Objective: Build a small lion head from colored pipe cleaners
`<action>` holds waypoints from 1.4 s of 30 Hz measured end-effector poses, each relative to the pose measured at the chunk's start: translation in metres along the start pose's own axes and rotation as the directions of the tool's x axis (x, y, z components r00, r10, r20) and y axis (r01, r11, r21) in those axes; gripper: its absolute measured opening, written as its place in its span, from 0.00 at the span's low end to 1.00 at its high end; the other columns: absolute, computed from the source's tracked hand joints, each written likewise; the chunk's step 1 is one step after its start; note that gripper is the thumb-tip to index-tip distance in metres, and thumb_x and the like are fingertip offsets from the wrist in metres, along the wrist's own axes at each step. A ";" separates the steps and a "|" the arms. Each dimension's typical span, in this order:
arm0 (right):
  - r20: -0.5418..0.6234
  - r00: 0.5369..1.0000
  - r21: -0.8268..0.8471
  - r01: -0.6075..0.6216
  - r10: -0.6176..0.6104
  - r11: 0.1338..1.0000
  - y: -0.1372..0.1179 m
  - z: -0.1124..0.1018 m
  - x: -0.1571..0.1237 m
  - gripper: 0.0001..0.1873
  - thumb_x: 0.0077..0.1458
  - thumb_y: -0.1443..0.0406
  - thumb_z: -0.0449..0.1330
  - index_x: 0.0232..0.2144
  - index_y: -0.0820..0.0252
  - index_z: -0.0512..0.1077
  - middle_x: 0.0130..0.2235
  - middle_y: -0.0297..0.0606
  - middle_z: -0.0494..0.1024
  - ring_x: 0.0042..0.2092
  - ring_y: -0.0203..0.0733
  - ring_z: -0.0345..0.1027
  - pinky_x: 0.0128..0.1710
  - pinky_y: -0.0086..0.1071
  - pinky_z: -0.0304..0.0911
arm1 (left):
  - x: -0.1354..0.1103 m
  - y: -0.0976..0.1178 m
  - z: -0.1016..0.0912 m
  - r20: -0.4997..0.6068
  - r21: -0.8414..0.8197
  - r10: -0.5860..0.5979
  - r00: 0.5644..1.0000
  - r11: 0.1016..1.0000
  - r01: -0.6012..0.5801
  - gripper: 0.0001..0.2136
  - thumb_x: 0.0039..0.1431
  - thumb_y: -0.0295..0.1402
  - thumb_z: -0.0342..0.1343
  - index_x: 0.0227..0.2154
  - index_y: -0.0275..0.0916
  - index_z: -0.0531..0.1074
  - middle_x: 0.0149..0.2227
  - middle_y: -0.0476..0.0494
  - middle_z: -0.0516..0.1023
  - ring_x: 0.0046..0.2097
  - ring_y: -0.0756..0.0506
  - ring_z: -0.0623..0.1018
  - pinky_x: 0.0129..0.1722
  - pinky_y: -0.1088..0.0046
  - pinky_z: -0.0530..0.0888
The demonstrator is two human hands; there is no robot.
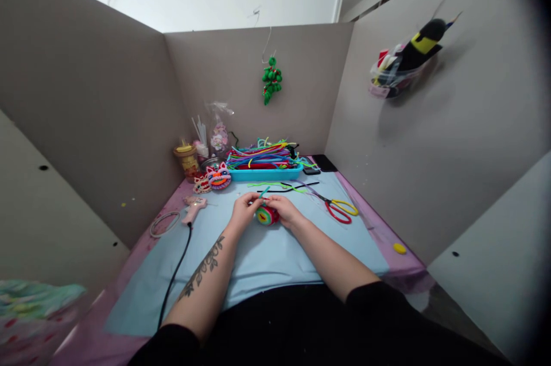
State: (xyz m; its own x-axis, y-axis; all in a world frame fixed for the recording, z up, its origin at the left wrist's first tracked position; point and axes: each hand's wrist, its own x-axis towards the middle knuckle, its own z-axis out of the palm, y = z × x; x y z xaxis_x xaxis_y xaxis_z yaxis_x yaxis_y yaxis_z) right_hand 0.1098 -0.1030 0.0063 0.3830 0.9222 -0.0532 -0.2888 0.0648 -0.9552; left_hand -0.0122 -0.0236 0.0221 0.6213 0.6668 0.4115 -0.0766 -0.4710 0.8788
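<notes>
Over the middle of the blue mat, my two hands meet at a small round pipe-cleaner craft piece with rings of red, green and yellow. My left hand is closed in a pinch at its top left, where a teal pipe cleaner sticks up from between the fingers. Closed on the upper right side of the piece is my right hand. The fingertips partly cover the top of the piece, so the exact contact there is hidden. Just beyond the hands lie loose black and green pipe cleaners.
A blue tray full of pipe cleaners stands at the back. Scissors lie right, a pink glue gun with its black cord left. Finished lion-like pieces sit back left. Grey partitions enclose the table. A yellow disc lies right.
</notes>
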 end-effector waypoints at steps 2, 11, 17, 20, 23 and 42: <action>-0.028 1.000 -0.019 0.004 -0.004 1.000 -0.003 0.001 -0.002 0.12 0.36 0.60 0.63 0.17 0.60 0.63 0.14 0.26 0.64 0.17 0.29 0.52 0.19 0.26 0.44 | 0.000 0.000 -0.002 0.006 0.011 0.005 1.000 1.000 -0.005 0.05 0.49 0.32 0.55 0.27 0.36 0.74 0.27 0.48 0.75 0.31 0.49 0.72 0.31 0.75 0.68; -0.069 0.995 -0.020 0.067 -0.068 0.998 -0.004 0.004 0.001 0.12 0.38 0.60 0.61 0.17 0.60 0.63 0.14 0.26 0.64 0.18 0.29 0.53 0.19 0.27 0.47 | 0.002 0.000 -0.008 0.024 -0.055 -0.051 0.998 0.997 0.052 0.07 0.48 0.35 0.57 0.24 0.36 0.72 0.22 0.51 0.71 0.26 0.51 0.68 0.28 0.76 0.65; -0.019 0.999 -0.034 0.033 -0.033 0.999 -0.003 0.003 -0.001 0.13 0.37 0.60 0.63 0.17 0.61 0.64 0.14 0.27 0.64 0.17 0.28 0.53 0.18 0.26 0.45 | 0.004 -0.006 -0.009 -0.010 -0.103 -0.107 0.994 0.989 0.105 0.09 0.48 0.38 0.58 0.25 0.36 0.72 0.23 0.50 0.71 0.25 0.52 0.67 0.26 0.77 0.64; 0.038 0.999 -0.033 -0.005 0.006 0.999 -0.005 0.002 -0.006 0.14 0.36 0.59 0.65 0.19 0.62 0.67 0.15 0.29 0.67 0.17 0.29 0.55 0.18 0.26 0.47 | 0.005 -0.009 -0.009 -0.017 -0.082 -0.102 0.995 0.992 0.100 0.10 0.47 0.38 0.58 0.26 0.36 0.73 0.23 0.50 0.72 0.25 0.51 0.67 0.25 0.77 0.64; 0.058 0.998 -0.062 -0.037 0.040 0.997 -0.008 0.003 -0.008 0.12 0.36 0.60 0.66 0.21 0.62 0.69 0.15 0.29 0.67 0.17 0.29 0.55 0.17 0.26 0.47 | 0.005 -0.010 -0.008 -0.020 -0.065 -0.097 0.995 0.993 0.096 0.10 0.47 0.39 0.58 0.25 0.36 0.73 0.23 0.49 0.72 0.26 0.51 0.68 0.25 0.76 0.64; 0.113 0.992 -0.036 0.053 -0.048 0.998 -0.005 0.009 -0.007 0.11 0.37 0.62 0.65 0.22 0.64 0.71 0.19 0.32 0.71 0.21 0.32 0.59 0.23 0.28 0.53 | 0.005 -0.011 -0.001 -0.126 -0.218 -0.105 0.986 0.973 0.076 0.10 0.48 0.38 0.57 0.23 0.36 0.66 0.20 0.52 0.67 0.23 0.53 0.65 0.24 0.78 0.61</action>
State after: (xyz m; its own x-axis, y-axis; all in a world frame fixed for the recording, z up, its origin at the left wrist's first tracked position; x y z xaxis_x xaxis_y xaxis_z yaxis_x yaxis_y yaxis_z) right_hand 0.1001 -0.1061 0.0139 0.2948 0.9552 0.0261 -0.2362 0.0993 -0.9666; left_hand -0.0089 -0.0140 0.0145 0.5223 0.7802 0.3441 -0.1978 -0.2817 0.9389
